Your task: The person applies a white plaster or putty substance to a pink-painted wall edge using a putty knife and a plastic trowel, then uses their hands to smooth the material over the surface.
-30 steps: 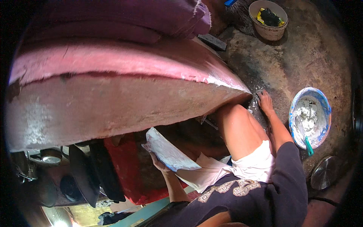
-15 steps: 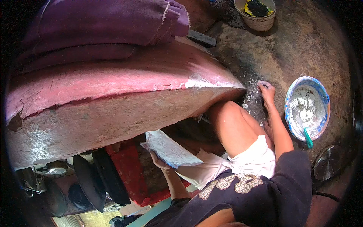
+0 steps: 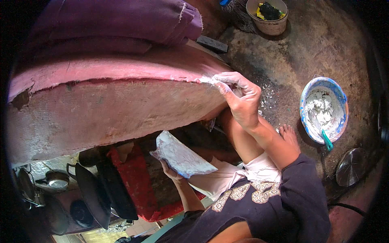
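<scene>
My left hand [image 3: 172, 172] grips a flat piece with a blue rim [image 3: 182, 156], its top smeared with white paste, held level above my lap. My right hand [image 3: 245, 95] is raised at the edge of a pink-topped slab [image 3: 133, 69], with thumb and fingertips pinched together. The fingertips meet a whitened patch [image 3: 206, 79] on that edge; whatever lies between them is hidden. To the right on the floor stands a blue-and-white basin [image 3: 304, 101], holding lumpy white paste [image 3: 322, 107] and a tool with a green handle [image 3: 326, 139].
Purple cloth [image 3: 121, 20] lies over the slab. White crumbs [image 3: 265, 97] are scattered on the floor near my bare foot [image 3: 288, 135]. A pail [image 3: 271, 26] stands at the far right, a round metal lid [image 3: 351, 168] lies near right, and dark pans [image 3: 91, 194] are at lower left.
My right hand has risen from beside the crumbs on the floor, moving left to the slab's whitened edge. The left hand still holds the paste-smeared piece in nearly the same place.
</scene>
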Demonstrator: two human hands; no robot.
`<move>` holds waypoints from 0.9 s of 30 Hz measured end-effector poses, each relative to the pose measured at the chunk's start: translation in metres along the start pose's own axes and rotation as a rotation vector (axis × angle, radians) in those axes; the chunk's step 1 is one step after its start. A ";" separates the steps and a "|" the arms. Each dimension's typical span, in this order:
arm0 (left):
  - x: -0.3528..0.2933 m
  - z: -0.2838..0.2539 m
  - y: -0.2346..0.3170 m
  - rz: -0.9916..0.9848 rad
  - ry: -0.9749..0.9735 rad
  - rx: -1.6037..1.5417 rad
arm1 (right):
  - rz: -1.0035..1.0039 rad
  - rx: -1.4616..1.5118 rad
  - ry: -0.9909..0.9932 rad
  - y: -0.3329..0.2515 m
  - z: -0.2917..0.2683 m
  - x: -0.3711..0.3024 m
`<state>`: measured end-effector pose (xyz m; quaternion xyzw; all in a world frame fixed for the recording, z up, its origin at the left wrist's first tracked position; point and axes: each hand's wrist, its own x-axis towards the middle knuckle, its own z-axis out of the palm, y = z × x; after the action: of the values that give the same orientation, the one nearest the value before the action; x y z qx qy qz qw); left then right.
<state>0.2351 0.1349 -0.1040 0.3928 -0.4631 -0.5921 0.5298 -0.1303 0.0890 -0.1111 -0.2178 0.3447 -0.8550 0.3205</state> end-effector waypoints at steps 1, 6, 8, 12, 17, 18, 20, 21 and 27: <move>0.000 -0.002 0.000 -0.007 0.015 0.007 | -0.016 0.009 0.023 0.004 0.002 -0.002; 0.000 -0.005 0.001 -0.099 0.306 0.085 | -0.061 -0.006 0.101 0.020 0.003 -0.008; 0.000 -0.003 0.000 -0.113 0.328 0.004 | -0.070 -0.026 0.115 0.023 0.003 -0.008; -0.002 -0.002 -0.002 -0.085 0.274 0.007 | -0.139 -0.111 0.092 0.027 0.003 -0.008; -0.003 -0.006 -0.001 -0.097 0.206 -0.046 | -0.284 -0.349 0.098 0.027 -0.001 -0.006; -0.003 -0.006 0.000 -0.094 0.225 -0.013 | -0.320 -0.422 0.092 0.027 -0.002 -0.007; -0.004 -0.005 0.000 -0.088 0.260 0.054 | -0.327 -0.476 0.076 0.026 -0.003 -0.009; -0.004 -0.005 0.000 -0.089 0.263 0.063 | -0.324 -0.499 0.070 0.025 -0.003 -0.012; -0.003 -0.003 0.003 -0.102 0.253 -0.080 | -0.464 -0.658 0.013 0.023 0.001 -0.023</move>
<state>0.2387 0.1374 -0.1021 0.4659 -0.3480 -0.5820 0.5684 -0.1049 0.0919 -0.1310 -0.3756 0.5435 -0.7501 0.0298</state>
